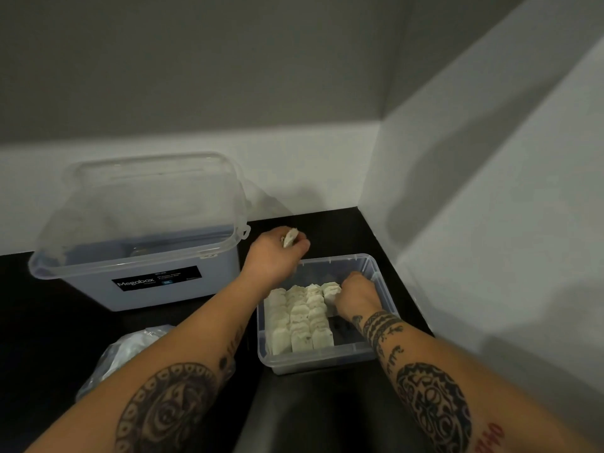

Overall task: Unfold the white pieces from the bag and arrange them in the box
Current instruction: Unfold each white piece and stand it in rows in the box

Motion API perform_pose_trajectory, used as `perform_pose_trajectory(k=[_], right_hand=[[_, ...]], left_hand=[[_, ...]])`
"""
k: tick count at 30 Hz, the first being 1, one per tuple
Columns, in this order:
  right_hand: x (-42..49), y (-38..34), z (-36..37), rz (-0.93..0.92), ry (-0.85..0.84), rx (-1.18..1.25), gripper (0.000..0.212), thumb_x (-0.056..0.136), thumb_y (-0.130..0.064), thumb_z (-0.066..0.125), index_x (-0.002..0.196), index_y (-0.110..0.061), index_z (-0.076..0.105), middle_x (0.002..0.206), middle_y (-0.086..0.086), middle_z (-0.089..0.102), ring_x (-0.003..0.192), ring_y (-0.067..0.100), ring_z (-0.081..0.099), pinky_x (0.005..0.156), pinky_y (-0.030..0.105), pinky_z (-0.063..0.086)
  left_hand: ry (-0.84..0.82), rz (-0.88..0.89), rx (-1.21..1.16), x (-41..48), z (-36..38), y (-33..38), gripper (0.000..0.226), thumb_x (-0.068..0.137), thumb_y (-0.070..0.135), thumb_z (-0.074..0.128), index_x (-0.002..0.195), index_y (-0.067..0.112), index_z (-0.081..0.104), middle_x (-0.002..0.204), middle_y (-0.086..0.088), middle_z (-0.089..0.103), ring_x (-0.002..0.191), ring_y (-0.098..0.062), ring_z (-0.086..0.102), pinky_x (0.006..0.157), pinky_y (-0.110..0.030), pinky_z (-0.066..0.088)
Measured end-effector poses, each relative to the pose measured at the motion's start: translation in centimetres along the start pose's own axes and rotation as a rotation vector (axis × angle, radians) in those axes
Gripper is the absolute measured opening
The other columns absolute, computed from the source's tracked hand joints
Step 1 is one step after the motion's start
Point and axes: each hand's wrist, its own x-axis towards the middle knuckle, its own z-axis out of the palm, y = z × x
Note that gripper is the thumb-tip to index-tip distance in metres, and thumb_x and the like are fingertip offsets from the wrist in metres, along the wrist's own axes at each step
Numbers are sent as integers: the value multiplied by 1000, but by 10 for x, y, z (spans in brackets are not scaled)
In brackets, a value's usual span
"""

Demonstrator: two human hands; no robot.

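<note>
Piece [289, 237] pinched in left hand [277, 253] beyond box [327, 362]. Right hand [356, 291] gripping end piece [331, 289] inside: arranging. Next: unfold, seat beside it.

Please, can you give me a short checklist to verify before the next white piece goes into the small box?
1. The left hand holds a white piece: ok.
2. That piece is fully unfolded: cannot tell, the fingers cover most of it.
3. The small box has free space: ok, its dark bottom shows on the right side and at the far end.
4. The rows of pieces stand in order: ok.
5. The right hand is out of the way: not ok, it is inside the box at the far-right piece.
6. The bag is near: ok, it lies beside the left forearm.
</note>
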Motion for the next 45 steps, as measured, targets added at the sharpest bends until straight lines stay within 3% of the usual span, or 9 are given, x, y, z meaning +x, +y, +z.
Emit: perform_pose_trajectory(k=[4, 8, 12, 15, 21, 27, 38, 42, 45], right_hand=[[-6, -6, -15, -46, 8, -56, 35, 98, -11, 59, 132, -9, 54, 128, 11, 64, 120, 26, 60, 86, 32, 55], [-13, -11, -44, -141, -2, 94, 27, 96, -11, 58, 122, -9, 62, 115, 7, 65, 96, 21, 65, 69, 26, 49], [-28, -13, -66, -238, 20, 502, 12, 99, -18, 54, 103, -28, 59, 104, -4, 62, 91, 16, 65, 81, 40, 61], [-38, -13, -76, -326, -16, 686, 21, 103, -26, 52, 121, -23, 64, 112, -5, 65, 103, 15, 64, 94, 40, 57], [-46, -2, -75, -405, -188, 652, 23, 96, -30, 67, 116, -18, 69, 101, -4, 71, 89, 7, 66, 72, 23, 54], [-48, 6, -76, -329, -193, 782, 11, 97, -26, 67, 106, -20, 69, 103, 2, 72, 94, 18, 68, 72, 28, 57], [-42, 7, -68, -323, -112, 646, 5, 95, -17, 68, 94, -22, 70, 96, 4, 73, 92, 21, 72, 79, 38, 63], [-33, 9, -46, -191, -64, 315, 12, 98, -12, 58, 102, -14, 69, 101, 6, 69, 95, 20, 67, 86, 35, 60], [-29, 10, -25, -128, -55, 149, 23, 97, -7, 54, 116, -7, 67, 115, 10, 68, 106, 24, 65, 88, 33, 57]], left_hand=[[-216, -343, -620, -8, -1, 16, 20, 98, 16, 56, 117, 13, 62, 90, -10, 68, 76, -21, 64, 46, -23, 46], [-311, -407, -769, -13, 0, 12, 31, 97, 5, 44, 128, 5, 49, 95, -17, 76, 71, -25, 70, 43, -24, 47], [-338, -340, -679, -14, 7, 3, 29, 100, 6, 57, 129, 3, 53, 113, -20, 75, 87, -29, 74, 50, -25, 52], [-301, -287, -555, -18, 11, 0, 29, 95, 10, 70, 122, 6, 63, 112, -20, 74, 77, -21, 72, 51, -24, 50], [-236, -216, -500, -27, 17, 6, 28, 88, 11, 79, 114, 18, 69, 89, -5, 74, 68, -15, 66, 52, -24, 49], [-211, -221, -580, -32, 14, 3, 37, 88, 11, 78, 121, 22, 67, 108, -10, 75, 88, -21, 73, 57, -25, 52], [-115, -89, -379, -27, 13, -4, 34, 86, 8, 79, 117, 18, 69, 105, -12, 72, 83, -19, 69, 57, -26, 54], [73, -24, -102, -19, 9, -12, 34, 90, 18, 75, 122, 22, 65, 106, -3, 67, 90, -19, 67, 65, -36, 62], [136, 74, 124, -19, 5, -17, 32, 94, 22, 70, 126, 24, 64, 108, 2, 66, 94, -13, 63, 75, -30, 56]])
